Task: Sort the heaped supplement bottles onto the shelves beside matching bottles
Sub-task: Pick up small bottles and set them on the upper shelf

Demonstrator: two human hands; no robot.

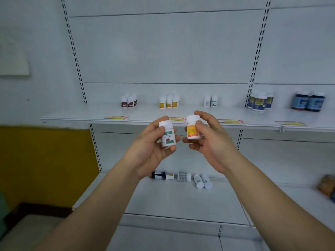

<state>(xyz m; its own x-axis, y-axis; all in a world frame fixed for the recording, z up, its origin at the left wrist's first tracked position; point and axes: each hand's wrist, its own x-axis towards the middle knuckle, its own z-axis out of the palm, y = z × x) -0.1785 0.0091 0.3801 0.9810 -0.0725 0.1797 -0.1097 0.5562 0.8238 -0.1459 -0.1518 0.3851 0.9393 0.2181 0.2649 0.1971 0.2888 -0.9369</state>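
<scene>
My left hand [150,149] grips a white bottle with a green and red label [167,135], held upright in front of the upper shelf [72,117]. My right hand [212,140] grips a white bottle with an orange label [193,127] beside it. On the upper shelf stand groups of brown-label bottles [129,102], orange-label bottles [169,102], green-label bottles [210,101], blue-and-yellow bottles [260,102] and dark blue bottles [308,103]. Several bottles [183,178] lie on their sides on the lower shelf [163,200], partly hidden by my left wrist.
Yellow price tags [117,117] line the upper shelf's front edge. Slotted uprights [256,57] run up the white back panel. A brown packet [327,185] sits at the lower shelf's right end. A yellow wall [45,160] stands to the left.
</scene>
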